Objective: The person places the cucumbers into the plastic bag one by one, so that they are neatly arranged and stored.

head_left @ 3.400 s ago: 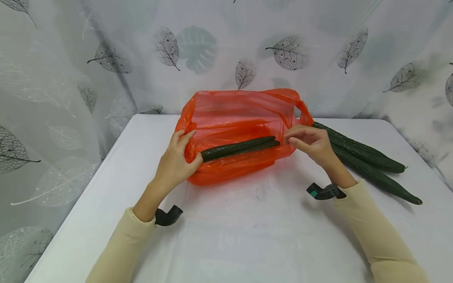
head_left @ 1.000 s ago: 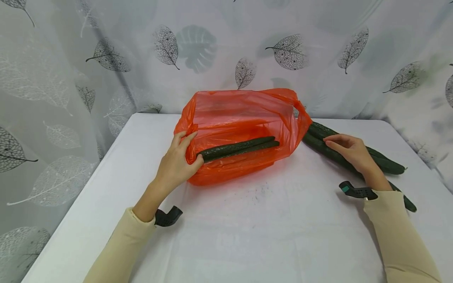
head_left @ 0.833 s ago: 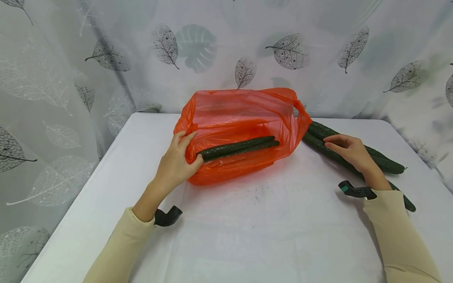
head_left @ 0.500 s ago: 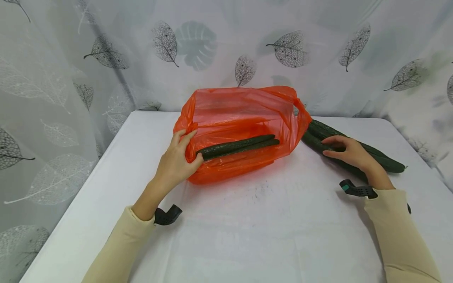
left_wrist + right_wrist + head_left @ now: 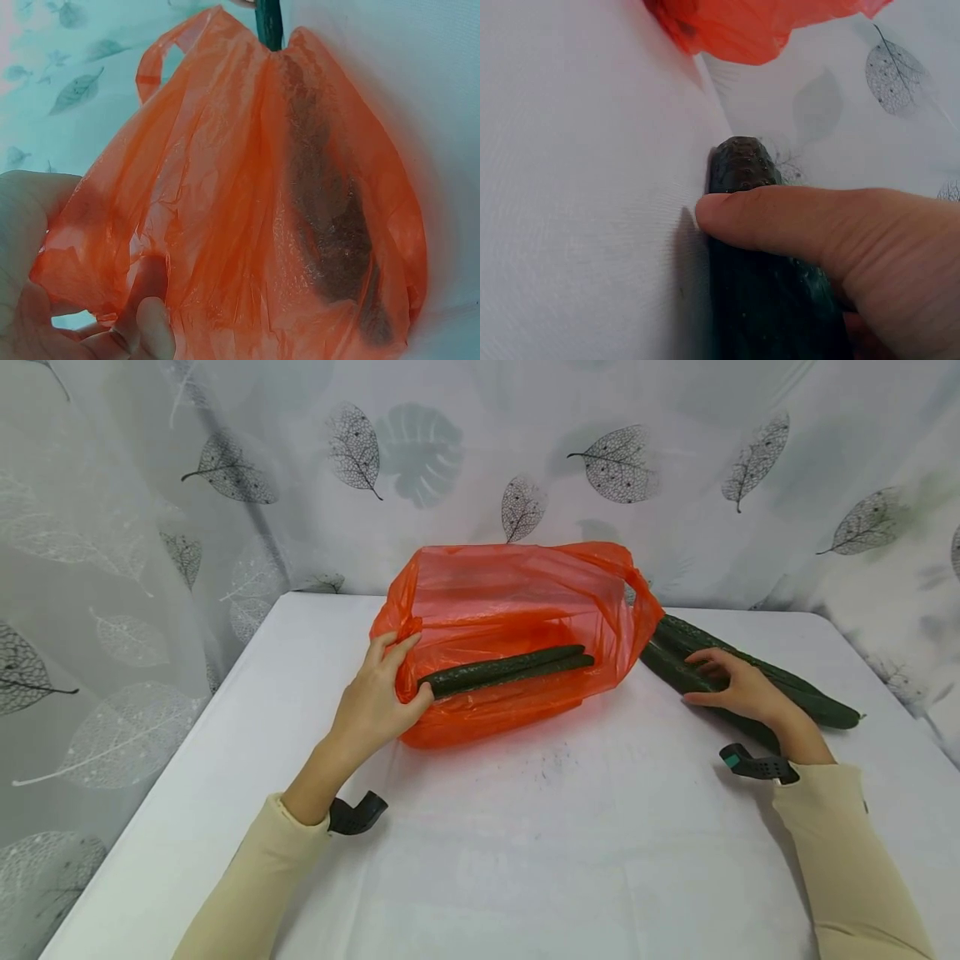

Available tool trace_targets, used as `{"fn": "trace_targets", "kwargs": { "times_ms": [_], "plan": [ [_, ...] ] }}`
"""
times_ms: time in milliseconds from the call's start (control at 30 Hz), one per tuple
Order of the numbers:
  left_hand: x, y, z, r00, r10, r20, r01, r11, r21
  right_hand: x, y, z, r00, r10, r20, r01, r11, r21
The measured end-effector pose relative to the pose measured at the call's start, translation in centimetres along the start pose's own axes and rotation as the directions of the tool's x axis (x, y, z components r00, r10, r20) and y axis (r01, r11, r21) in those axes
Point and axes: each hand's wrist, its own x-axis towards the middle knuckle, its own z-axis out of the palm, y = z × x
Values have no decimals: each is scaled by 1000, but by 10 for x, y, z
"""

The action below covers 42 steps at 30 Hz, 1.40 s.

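Note:
An orange-red plastic bag (image 5: 480,727) lies on its side with its mouth facing me. Inside it, two dark green cucumbers (image 5: 502,670) rest side by side; in the left wrist view their shapes show dimly through the film of the bag (image 5: 225,187). My left hand (image 5: 371,702) grips the bag's left rim, thumb beside the cucumber ends. To the right of the bag, my right hand (image 5: 742,689) is around the nearer loose cucumber (image 5: 675,668). In the right wrist view the thumb lies across this cucumber (image 5: 757,300) near its blunt end; the other fingers are mostly hidden.
More cucumber (image 5: 817,703) lies behind the right hand, slanting toward the right of the white table (image 5: 525,860). A leaf-patterned curtain (image 5: 465,460) hangs behind the table's far edge. The bag's handle loop (image 5: 645,602) overhangs the far ends of the loose cucumbers.
My right hand has left the bag's right rim and moved right to the loose cucumbers. Its thumb and fingers then spread around the nearer one. The left hand has stayed on the bag.

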Motion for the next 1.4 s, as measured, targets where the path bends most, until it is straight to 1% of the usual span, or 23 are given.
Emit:
{"fn": "trace_targets", "kwargs": {
  "times_ms": [67,133,233,367,600,733,900,967,1200,1400],
  "plan": [
    [0,0,0,1000,-1,1,1,1000,1,1,-2,0,999,43,23,-41,998,-53],
    [0,0,0,1000,-5,6,5,1000,0,2,-3,0,997,70,38,-66,992,-108],
    [0,0,0,1000,-11,11,11,1000,-1,1,-6,-1,997,69,44,-61,986,-158],
    [0,0,0,1000,-10,7,10,1000,5,1,-7,-3,997,47,55,-37,983,-178],
    [0,0,-1,1000,-7,4,7,1000,10,0,-9,-7,997,25,79,-12,987,-163],
    [0,0,-1,1000,-9,2,9,1000,13,1,-8,-8,996,36,76,-24,988,-154],
    [1,-1,-1,1000,-11,4,11,1000,7,2,-10,-8,997,48,55,-39,989,-146],
    [1,-2,0,1000,-9,6,9,1000,2,1,-12,-7,998,48,47,-41,989,-143],
    [0,-2,1,1000,-11,13,11,1000,-7,-2,-22,-5,997,59,54,-51,990,-134],
    [0,-3,1,1000,-3,-5,3,1000,4,-5,-31,-10,995,99,22,-96,988,-118]
  ]
}}
